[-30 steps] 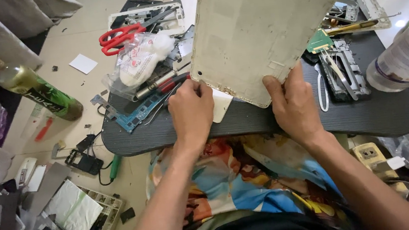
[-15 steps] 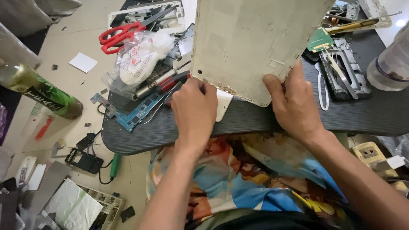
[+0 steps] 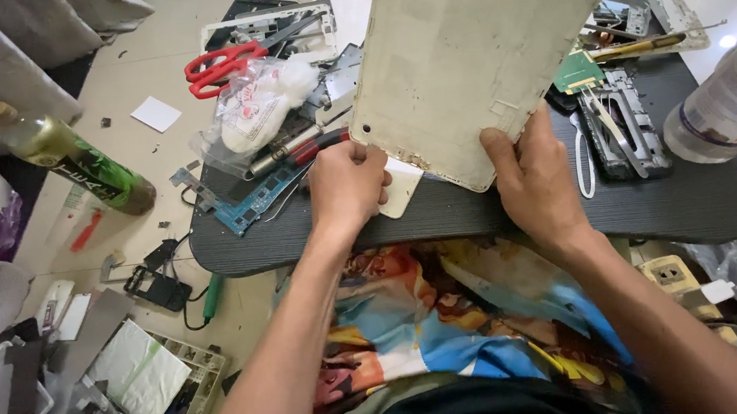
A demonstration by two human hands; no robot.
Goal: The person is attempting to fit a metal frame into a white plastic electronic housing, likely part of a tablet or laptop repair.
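— Where's the tablet back cover (image 3: 480, 52)?
— Tilted up over the table's (image 3: 477, 214) near edge; left hand (image 3: 347, 189) and right hand (image 3: 536, 184) pinch its lower corners, fingers pressed together.
— Stripped?
— Seemingly bare; boards (image 3: 247, 205) lie at the left edge, sorting remains.

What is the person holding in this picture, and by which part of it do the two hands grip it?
A worn beige tablet back panel, raised on edge over the black board. The left hand pinches its lower left corner; the right hand grips its lower right edge.
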